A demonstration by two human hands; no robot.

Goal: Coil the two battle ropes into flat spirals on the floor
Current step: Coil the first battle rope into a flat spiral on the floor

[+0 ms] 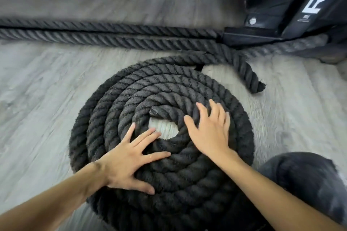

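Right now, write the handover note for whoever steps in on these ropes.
Left hand: open, pressed flat on the coil.
Right hand: open, flat on the coil's right side.
Done: one flat spiral lies on the floor.
Left: tuck in the loose tail, then coil the straight rope runs lying behind.

Beyond the coil (161, 88), the straight ropes (93, 32) blur off the left edge. Beyond and right of the coil, the rack post (309, 11) has its lettering cut at "RO", and I can't read its small label (305, 18). I lose the coil's near rim past the bottom edge.
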